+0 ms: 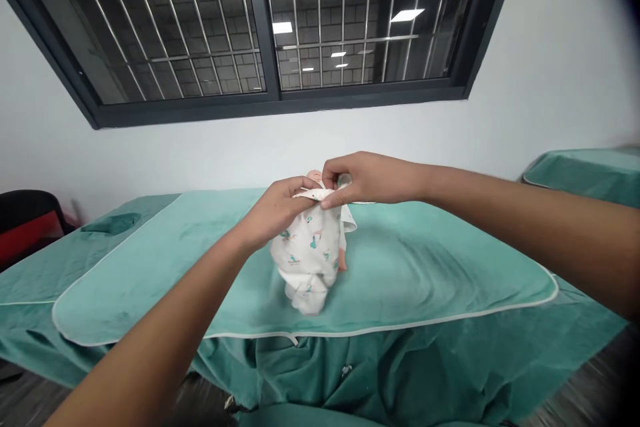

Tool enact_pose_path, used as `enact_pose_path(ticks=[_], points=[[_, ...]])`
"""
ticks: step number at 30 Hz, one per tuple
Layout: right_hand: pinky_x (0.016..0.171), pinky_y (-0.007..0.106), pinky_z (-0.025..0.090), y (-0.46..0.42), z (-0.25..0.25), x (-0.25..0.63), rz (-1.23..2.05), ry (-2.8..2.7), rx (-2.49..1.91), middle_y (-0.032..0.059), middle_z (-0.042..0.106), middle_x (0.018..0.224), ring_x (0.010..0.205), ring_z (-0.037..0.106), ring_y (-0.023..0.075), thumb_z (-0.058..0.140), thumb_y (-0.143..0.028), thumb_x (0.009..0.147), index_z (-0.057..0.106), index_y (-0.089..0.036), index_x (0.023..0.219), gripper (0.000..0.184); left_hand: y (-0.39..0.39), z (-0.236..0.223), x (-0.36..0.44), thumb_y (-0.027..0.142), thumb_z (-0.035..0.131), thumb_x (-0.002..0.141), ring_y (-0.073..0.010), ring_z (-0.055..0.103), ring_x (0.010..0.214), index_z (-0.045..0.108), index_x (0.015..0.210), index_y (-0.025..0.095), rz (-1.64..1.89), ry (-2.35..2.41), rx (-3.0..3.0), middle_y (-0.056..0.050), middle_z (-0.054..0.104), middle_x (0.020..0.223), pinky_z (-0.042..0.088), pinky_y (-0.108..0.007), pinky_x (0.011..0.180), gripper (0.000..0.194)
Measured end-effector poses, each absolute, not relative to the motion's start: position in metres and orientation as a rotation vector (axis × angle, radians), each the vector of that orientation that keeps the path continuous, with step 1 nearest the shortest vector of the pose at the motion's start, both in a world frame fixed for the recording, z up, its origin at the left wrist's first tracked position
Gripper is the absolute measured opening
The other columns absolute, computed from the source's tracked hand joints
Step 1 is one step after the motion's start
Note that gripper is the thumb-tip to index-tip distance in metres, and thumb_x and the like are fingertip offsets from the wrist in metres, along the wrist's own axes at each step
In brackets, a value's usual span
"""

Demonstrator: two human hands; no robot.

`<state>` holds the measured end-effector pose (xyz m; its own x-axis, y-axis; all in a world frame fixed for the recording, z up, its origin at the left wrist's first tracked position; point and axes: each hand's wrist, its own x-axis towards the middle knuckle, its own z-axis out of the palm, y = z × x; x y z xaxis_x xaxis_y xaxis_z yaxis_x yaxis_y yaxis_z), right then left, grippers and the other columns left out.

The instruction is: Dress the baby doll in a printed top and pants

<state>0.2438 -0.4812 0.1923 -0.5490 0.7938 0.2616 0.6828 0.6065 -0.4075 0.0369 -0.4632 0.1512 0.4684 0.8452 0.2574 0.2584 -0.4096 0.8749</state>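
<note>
Dark green cover: draped in loose folds at 6 o'clock (375, 367), taking the printed cloth as the dial's centre and the wall as 12.
Pale green mat: spread over the cover (425, 273), its near edge bordered by light piping; creases are pressed into it at 3 o'clock.
Printed cloth: laid on the mat at the dial's centre (310, 247), white with small teal and pink figures; it is wrapped around a doll (343, 260), and its gathered lower end is pointed toward 6.
Doll: mostly covered; a bare limb is shown at about 3 o'clock, beside the wrap, and part of the head at 12, partly hidden by the hands.
Left hand: placed at 11 o'clock (277, 207), with the cloth's folded upper edge pinched in its fingers.
Right hand: placed between 1 and 2 o'clock (373, 177); the same edge is gripped between thumb and bent fingers.
Chair: black and red, cut off by the view at 9 o'clock (30, 233).
Wall: painted white (200, 153), set behind the mat.
Window: dark-framed, at 12 o'clock (273, 103); metal bars (319, 13) and blockwork are seen through it.
</note>
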Motion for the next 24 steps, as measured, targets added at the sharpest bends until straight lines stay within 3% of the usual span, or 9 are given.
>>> enact_pose_path(ticks=[4, 8, 13, 17, 21, 24], points=[[0.067, 0.027, 0.038, -0.473, 0.187, 0.260, 0.464, -2.579, -1.199, 0.0020, 0.067, 0.093, 0.080, 0.057, 0.0176, 0.072, -0.051, 0.074, 0.070, -0.021, 0.087, 0.033, -0.446, 0.158, 0.016, 0.038, 0.072, 0.076, -0.0135, 0.060, 0.066, 0.072, 0.095, 0.018, 0.776, 0.905, 1.917, -0.002, 0.068, 0.080, 0.045, -0.022, 0.058, 0.027], [0.072, 0.028, 0.043, -0.473, 0.174, 0.269, 0.672, -2.331, -1.057, 0.0038, 0.067, 0.102, 0.091, 0.059, 0.0199, 0.071, -0.049, 0.077, 0.072, -0.021, 0.093, 0.032, -0.430, 0.157, 0.004, 0.040, 0.077, 0.074, -0.0164, 0.064, 0.069, 0.071, 0.096, 0.018, 0.598, 0.847, 1.880, -0.004, 0.070, 0.084, 0.047, -0.024, 0.057, 0.032], [0.061, 0.025, 0.040, -0.476, 0.158, 0.252, 0.769, -2.020, -0.899, 0.0006, 0.061, 0.077, 0.073, 0.055, 0.0142, 0.071, -0.047, 0.078, 0.064, -0.017, 0.077, 0.030, -0.444, 0.144, 0.031, 0.043, 0.074, 0.078, -0.0196, 0.066, 0.083, 0.069, 0.101, 0.019, 0.610, 0.689, 1.896, -0.006, 0.070, 0.094, 0.050, -0.026, 0.066, 0.034], [0.057, 0.023, 0.038, -0.479, 0.160, 0.248, 0.869, -1.940, -0.831, -0.0016, 0.057, 0.068, 0.063, 0.051, 0.0108, 0.070, -0.050, 0.080, 0.061, -0.017, 0.072, 0.035, -0.459, 0.143, 0.046, 0.045, 0.073, 0.078, -0.0156, 0.062, 0.069, 0.070, 0.088, 0.016, 0.836, 0.707, 1.832, -0.004, 0.069, 0.080, 0.047, -0.024, 0.060, 0.031], [0.057, 0.025, 0.039, -0.489, 0.170, 0.263, 1.095, -2.027, -0.901, 0.0001, 0.061, 0.070, 0.063, 0.054, 0.0121, 0.073, -0.051, 0.077, 0.068, -0.015, 0.076, 0.035, -0.460, 0.153, 0.031, 0.047, 0.074, 0.077, -0.0115, 0.057, 0.058, 0.066, 0.083, 0.016, 1.176, 0.667, 1.613, -0.001, 0.064, 0.070, 0.043, -0.021, 0.053, 0.033], [0.056, 0.024, 0.040, -0.495, 0.173, 0.265, 1.078, -2.031, -0.900, 0.0003, 0.062, 0.072, 0.064, 0.055, 0.0124, 0.073, -0.050, 0.077, 0.071, -0.016, 0.081, 0.034, -0.462, 0.160, 0.019, 0.051, 0.073, 0.077, -0.0117, 0.056, 0.056, 0.065, 0.081, 0.017, 1.157, 0.687, 1.624, 0.000, 0.062, 0.067, 0.042, -0.021, 0.050, 0.035]])
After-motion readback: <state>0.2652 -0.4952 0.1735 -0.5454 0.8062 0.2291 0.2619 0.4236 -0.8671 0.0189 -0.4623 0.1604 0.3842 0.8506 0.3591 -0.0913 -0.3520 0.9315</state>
